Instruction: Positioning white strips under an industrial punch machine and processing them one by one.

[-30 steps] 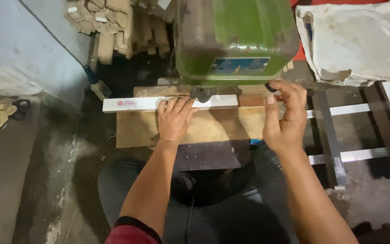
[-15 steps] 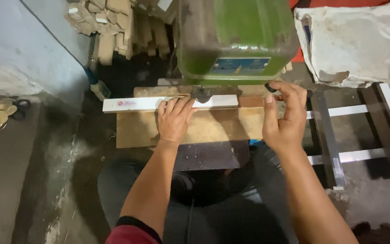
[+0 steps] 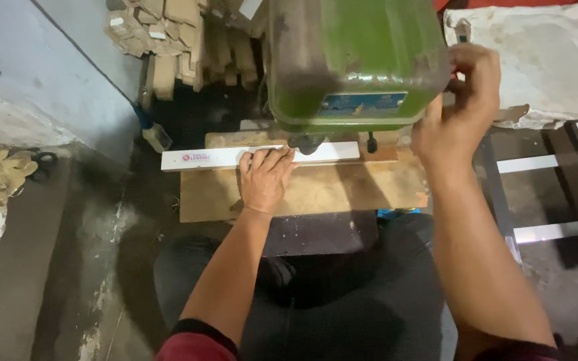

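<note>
Drilling step in hand: left hand (image 3: 265,179), fingers flat and together, pins the white strip (image 3: 202,159) on the wooden board (image 3: 342,190) under the green drill press (image 3: 356,60); right hand (image 3: 459,110), fingers curled, grips its side lever, hidden; steady feed required.

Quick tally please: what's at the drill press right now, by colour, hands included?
Green: 1, drill press head
White: 1, strip under the left hand
Brown: 1, wooden board
Hands: 2, with the right hand at the machine's side
Total: 5
</note>
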